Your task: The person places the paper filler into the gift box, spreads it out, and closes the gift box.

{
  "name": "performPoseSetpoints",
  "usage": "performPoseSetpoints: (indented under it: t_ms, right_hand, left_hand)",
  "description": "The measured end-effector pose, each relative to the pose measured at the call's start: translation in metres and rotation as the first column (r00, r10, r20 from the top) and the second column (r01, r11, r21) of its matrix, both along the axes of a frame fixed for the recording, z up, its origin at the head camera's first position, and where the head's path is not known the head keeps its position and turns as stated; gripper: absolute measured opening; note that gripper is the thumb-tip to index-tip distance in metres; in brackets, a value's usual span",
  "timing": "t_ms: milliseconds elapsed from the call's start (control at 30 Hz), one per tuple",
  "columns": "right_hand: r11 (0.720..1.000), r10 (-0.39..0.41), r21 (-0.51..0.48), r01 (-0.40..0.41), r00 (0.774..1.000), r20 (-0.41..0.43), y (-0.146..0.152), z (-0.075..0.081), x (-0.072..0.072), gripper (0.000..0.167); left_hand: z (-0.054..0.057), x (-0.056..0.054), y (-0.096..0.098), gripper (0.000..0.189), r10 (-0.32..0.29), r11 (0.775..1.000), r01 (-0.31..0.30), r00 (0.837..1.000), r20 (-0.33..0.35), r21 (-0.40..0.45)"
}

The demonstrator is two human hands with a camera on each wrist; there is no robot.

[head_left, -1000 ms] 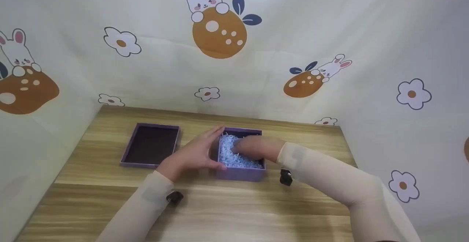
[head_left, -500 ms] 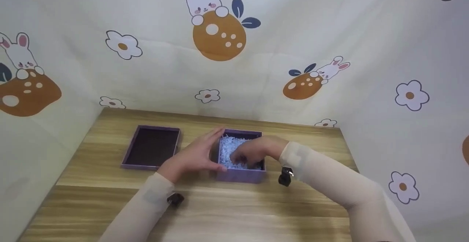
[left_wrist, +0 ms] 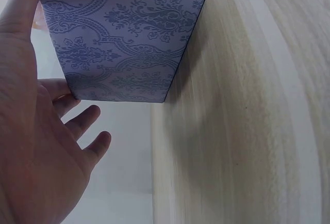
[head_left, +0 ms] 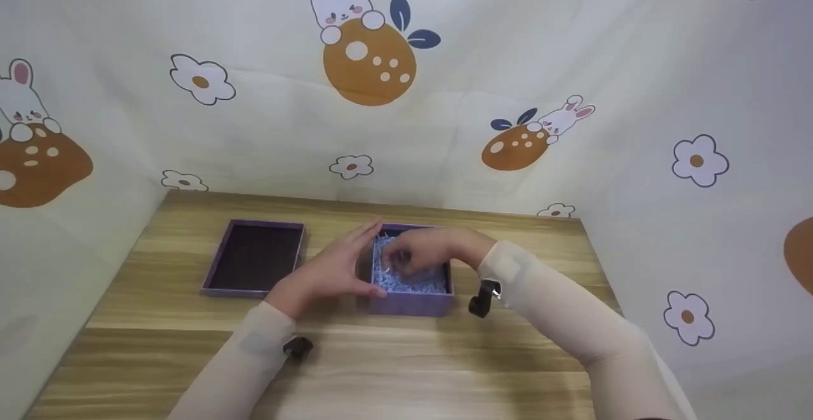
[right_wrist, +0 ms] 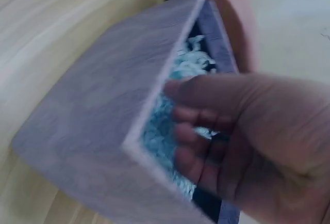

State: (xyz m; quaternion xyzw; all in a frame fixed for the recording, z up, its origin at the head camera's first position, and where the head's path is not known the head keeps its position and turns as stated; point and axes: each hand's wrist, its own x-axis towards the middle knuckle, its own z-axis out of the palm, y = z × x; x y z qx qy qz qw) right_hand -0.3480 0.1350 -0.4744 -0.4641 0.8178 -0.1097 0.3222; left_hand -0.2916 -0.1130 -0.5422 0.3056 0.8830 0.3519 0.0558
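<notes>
A purple patterned box (head_left: 411,305) stands uncovered, filled with light-blue shredded paper (right_wrist: 160,128). My left hand (head_left: 329,270) grips its left side, thumb at the front corner and fingers along to the back corner. In the left wrist view, the box's patterned wall (left_wrist: 129,38) shows beside the palm and the lower fingers spread away from it. Over the box opening, my right hand (head_left: 422,251) has its fingers curled in the shredded paper, thumb close to them. The right wrist view shows these fingers (right_wrist: 193,162) blurred, with paper around their tips.
The purple lid (head_left: 254,293) lies left of the box, dark inside facing up. Both rest on a wooden table (head_left: 381,369). A printed cloth (head_left: 267,121) hangs behind and at the sides. A small black camera (head_left: 486,299) hangs from the right wrist.
My right hand has shifted left inside the box, its fingers now curled and lifted more into view from the paper. My left hand has kept its place on the box.
</notes>
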Motion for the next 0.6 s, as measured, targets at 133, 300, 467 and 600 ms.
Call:
performPoseSetpoints:
  t_ms: [133,300,467,600]
  right_hand:
    - [0.999,0.026,-0.025,-0.024,0.996,0.086,-0.008,-0.014,-0.001,0.025]
    - [0.999,0.022,0.045,-0.026,0.997,0.073,-0.008,-0.021,0.003,0.031]
    - [1.000,-0.017,0.001,0.016,0.989,0.149,-0.004,-0.011,-0.003,0.039]
    - [0.986,-0.127,-0.085,0.146,0.972,0.196,-0.003,-0.005,-0.012,0.031]
  left_hand:
    - [0.002,-0.001,0.000,0.143,-0.006,1.000,0.006,1.000,-0.006,-0.016]
    - [0.004,-0.001,0.001,0.142,-0.016,1.000,0.016,1.000,-0.022,-0.024]
    - [0.005,-0.002,-0.002,0.142,-0.029,0.999,0.028,1.000,-0.011,-0.034]
    - [0.003,-0.003,-0.004,0.141,-0.043,0.998,0.043,0.999,0.001,-0.040]
